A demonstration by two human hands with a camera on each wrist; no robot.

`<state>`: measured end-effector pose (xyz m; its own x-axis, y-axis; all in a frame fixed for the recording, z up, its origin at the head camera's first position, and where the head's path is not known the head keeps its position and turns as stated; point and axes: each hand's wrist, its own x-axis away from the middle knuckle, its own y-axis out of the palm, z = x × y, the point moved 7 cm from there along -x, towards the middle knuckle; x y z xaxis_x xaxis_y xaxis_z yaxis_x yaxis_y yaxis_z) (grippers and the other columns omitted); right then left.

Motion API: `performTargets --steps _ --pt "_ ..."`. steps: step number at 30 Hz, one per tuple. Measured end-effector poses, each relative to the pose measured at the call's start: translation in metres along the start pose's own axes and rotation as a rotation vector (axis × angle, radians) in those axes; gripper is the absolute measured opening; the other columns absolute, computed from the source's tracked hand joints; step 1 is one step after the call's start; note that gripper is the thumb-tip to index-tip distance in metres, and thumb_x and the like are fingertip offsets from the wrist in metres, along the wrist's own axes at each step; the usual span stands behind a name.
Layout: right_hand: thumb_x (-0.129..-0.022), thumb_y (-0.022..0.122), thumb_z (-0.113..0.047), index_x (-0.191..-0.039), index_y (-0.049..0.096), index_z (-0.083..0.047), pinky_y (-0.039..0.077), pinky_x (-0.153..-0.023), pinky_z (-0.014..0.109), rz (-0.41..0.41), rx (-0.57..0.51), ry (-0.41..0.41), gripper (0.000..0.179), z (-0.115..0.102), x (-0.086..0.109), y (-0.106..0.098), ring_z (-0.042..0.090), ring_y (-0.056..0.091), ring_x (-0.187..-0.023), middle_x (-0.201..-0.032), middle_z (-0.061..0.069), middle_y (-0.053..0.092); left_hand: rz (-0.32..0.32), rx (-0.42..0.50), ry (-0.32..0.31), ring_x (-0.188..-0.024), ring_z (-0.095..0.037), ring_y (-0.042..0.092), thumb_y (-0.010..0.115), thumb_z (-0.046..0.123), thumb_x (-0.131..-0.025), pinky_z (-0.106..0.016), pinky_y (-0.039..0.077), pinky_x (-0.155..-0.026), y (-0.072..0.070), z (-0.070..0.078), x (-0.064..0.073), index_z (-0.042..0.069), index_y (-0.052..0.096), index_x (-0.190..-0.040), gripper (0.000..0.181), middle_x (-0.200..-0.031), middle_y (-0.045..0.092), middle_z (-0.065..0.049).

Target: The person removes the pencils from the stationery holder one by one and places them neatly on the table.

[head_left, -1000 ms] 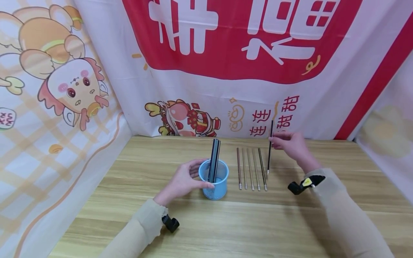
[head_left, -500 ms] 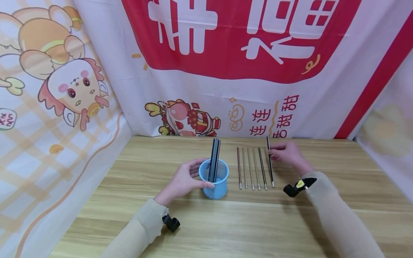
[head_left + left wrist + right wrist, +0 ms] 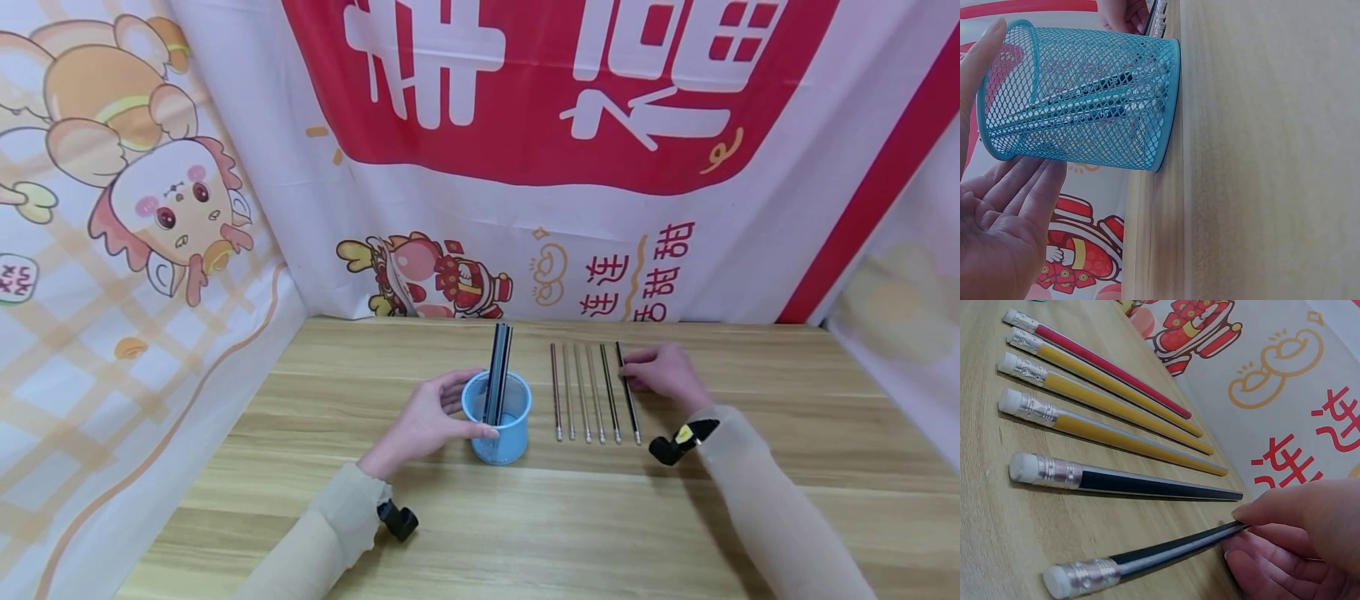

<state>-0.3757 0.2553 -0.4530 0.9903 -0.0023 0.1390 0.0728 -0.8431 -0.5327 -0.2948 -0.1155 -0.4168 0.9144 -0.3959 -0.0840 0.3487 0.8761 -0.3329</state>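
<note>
My left hand (image 3: 423, 423) holds a light blue mesh pen cup (image 3: 504, 448) upright on the table, thumb on the near side and fingers on the far side. Several dark pencils (image 3: 498, 375) lean inside the cup, seen through the mesh in the left wrist view. At the right, my right hand (image 3: 666, 373) pinches a black pencil (image 3: 1172, 550) by its far end between thumb and fingers. Its white eraser (image 3: 1063, 581) points toward the near side. That pencil lies at the right end of a row, beside another black pencil (image 3: 1147, 486).
Left of the black pencils, the row holds several yellow pencils (image 3: 1116, 439) and a red pencil (image 3: 1110, 369), roughly parallel, erasers toward me. The wooden table (image 3: 525, 533) ends at a printed cloth backdrop (image 3: 480, 200). Another printed cloth (image 3: 150, 375) hangs on the left.
My right hand has brought the black pencil down from a raised, near-upright position to the table at the row's right end. My left hand and the cup stay in place.
</note>
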Motion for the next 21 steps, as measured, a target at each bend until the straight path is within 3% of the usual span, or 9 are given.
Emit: performTargets --steps 10,21 --pt "-0.091 0.076 -0.013 -0.119 0.069 0.009 0.060 -0.065 0.025 0.056 0.060 0.002 0.036 -0.0052 0.0006 0.0031 0.013 0.070 -0.069 -0.090 0.013 0.075 -0.003 0.004 0.010 -0.129 -0.026 0.056 0.095 0.025 -0.074 -0.039 0.045 -0.109 0.0005 -0.0005 -0.0005 0.010 0.052 -0.147 0.086 -0.144 0.056 -0.009" --pt "-0.090 0.077 -0.011 -0.116 0.071 0.009 0.060 -0.062 0.025 0.099 0.036 -0.013 0.033 -0.0031 0.0008 0.0035 0.015 0.070 -0.068 -0.088 0.013 0.075 -0.005 0.005 0.005 -0.129 -0.026 0.056 0.095 0.026 -0.073 -0.038 0.046 -0.108 0.0001 -0.0005 0.0000 0.009 0.051 -0.148 0.089 -0.145 0.056 -0.008"
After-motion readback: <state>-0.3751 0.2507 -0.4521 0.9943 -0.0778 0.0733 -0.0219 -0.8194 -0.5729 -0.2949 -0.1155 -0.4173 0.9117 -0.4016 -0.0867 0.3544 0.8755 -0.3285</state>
